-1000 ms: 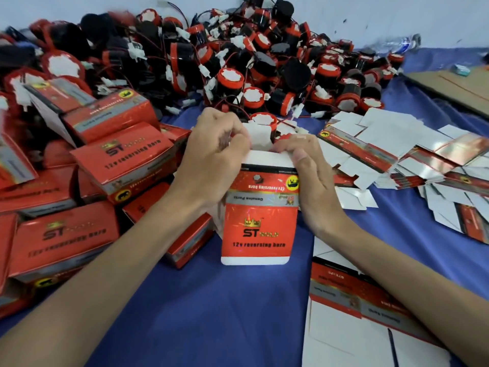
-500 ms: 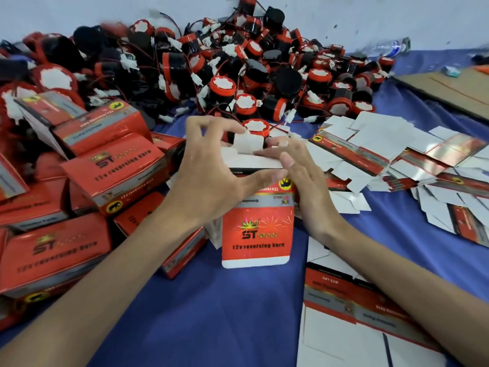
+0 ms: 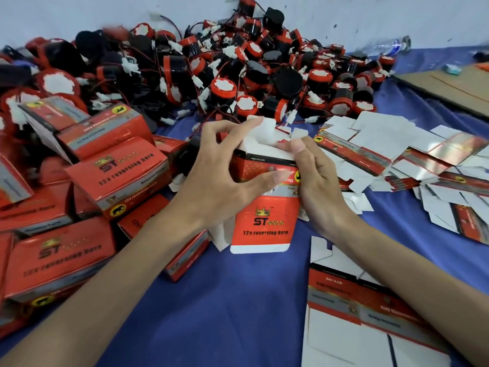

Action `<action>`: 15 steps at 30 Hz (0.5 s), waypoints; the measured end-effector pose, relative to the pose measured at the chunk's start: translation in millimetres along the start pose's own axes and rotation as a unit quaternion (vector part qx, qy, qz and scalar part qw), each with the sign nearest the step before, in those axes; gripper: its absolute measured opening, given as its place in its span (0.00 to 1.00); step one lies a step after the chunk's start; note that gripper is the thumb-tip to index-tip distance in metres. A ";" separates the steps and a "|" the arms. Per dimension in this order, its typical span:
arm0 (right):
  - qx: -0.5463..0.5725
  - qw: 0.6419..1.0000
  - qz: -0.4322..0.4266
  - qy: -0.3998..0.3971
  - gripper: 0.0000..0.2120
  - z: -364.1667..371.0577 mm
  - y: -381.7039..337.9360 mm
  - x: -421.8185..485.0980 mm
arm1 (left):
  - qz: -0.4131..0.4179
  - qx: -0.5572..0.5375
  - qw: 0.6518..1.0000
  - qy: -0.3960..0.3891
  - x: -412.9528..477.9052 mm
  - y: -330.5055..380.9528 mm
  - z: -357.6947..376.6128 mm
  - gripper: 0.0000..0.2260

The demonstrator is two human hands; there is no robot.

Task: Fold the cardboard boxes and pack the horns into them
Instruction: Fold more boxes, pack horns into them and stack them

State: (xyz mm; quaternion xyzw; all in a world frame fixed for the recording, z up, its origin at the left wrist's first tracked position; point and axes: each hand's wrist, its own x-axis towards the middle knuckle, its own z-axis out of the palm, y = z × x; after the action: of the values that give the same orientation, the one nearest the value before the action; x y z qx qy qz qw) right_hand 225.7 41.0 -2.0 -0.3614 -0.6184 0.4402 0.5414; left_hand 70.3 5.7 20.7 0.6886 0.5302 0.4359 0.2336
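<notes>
A red cardboard box [image 3: 264, 223] marked "ST 12v reversing horn" stands at the middle of the blue cloth, with its white top flaps up. My left hand [image 3: 222, 176] grips its upper left side, thumb across the front and fingers over the flaps. My right hand [image 3: 315, 176] holds the upper right corner, thumb on a white flap. A red wire shows between the flaps; what is inside the box is hidden. A large heap of red and black horns [image 3: 238, 75] with white connectors lies behind.
Several folded red boxes [image 3: 79, 181] are stacked on the left. Flat unfolded box blanks [image 3: 412, 157] spread at the right, and more blanks [image 3: 365, 321] lie under my right forearm. A brown cardboard sheet [image 3: 455, 88] and a plastic bottle [image 3: 391, 46] sit at the far right.
My left thumb has come down across the box front and its fingers have spread over the flaps. My right thumb has moved onto the right flap. The box has tilted slightly.
</notes>
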 end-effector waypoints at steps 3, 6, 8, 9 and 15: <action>-0.005 0.999 0.036 -0.011 0.17 -1.3 0.8 -0.1 | 0.058 0.052 0.996 0.042 -3.0 0.2 1.4 0.34; -0.032 0.998 0.051 -0.021 0.25 -1.8 2.1 -0.3 | 0.123 0.087 0.987 0.049 -6.0 0.9 1.8 0.30; -0.054 0.998 0.019 -0.013 0.22 -2.1 2.1 -1.1 | 0.117 0.075 0.989 0.045 -5.7 2.5 0.8 0.26; -0.068 0.998 -0.004 -0.009 0.18 -1.6 1.6 -1.9 | 0.112 0.068 0.990 0.048 -4.7 3.3 0.2 0.24; 0.004 0.995 -0.100 0.006 0.24 0.0 0.2 -9.5 | 0.091 0.019 0.994 0.059 -6.6 9.7 -1.0 0.16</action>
State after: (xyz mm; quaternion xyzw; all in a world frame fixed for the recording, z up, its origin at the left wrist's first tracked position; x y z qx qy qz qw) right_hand 227.2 32.3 -5.5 -0.2982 -0.6467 0.3842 0.5876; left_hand 74.2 -3.8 26.5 0.7114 0.4862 0.4855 0.1478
